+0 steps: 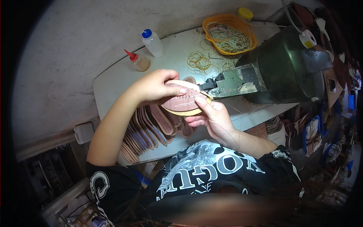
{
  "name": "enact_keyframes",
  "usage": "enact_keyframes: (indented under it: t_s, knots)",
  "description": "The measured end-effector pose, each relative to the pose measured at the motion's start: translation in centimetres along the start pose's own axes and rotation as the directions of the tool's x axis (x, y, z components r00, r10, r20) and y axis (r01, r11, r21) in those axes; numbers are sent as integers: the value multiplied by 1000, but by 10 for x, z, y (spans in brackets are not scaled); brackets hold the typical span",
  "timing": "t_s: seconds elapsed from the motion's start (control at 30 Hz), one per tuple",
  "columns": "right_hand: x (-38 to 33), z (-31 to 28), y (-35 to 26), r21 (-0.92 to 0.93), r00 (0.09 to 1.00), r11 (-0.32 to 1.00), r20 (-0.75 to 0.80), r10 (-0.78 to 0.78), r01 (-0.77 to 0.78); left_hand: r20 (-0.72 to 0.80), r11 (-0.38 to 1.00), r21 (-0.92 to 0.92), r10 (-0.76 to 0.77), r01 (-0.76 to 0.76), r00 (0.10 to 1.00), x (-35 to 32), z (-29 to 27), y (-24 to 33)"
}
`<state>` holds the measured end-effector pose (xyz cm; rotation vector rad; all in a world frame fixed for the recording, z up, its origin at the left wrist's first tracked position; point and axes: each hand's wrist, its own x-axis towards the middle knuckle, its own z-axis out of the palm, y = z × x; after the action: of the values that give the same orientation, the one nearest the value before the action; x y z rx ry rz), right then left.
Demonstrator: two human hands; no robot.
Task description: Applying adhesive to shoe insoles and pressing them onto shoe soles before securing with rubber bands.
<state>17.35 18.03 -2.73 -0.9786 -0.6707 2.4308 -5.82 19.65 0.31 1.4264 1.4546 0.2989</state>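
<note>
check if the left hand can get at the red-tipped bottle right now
Probably yes: nothing visible stands between the left hand and red-tipped bottle, though that hand grips the ribbed sole.

Clock directions run from the middle of the head view. A pale worktop spreads beneath a scuffed whitish wall at 10 o'clock. Toward 11 o'clock stand two upright bottles, near each other: a translucent bottle with a blue cap and a smaller bottle with a pointed red nozzle, amber liquid inside. At 1 o'clock sits an orange basket heaped with pale bands, a yellow lid just beyond; looser amber bands lie nearer. A white corded fitting hangs at 2 o'clock, a blue-rimmed tray at 3 o'clock, and a white container at 9 o'clock
</note>
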Motion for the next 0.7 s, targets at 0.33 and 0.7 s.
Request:
enact_keyframes:
  t_s: [0.33,0.7]
  knots:
    - [-1,-3,2,-105,988,984,61,-139,145,-322,968,-30,-244,248,915,-40,51,13]
    - [3,1,10,-164,975,961,36,-221,224,-278,940,-313,-225,133,934,-29,53,-13]
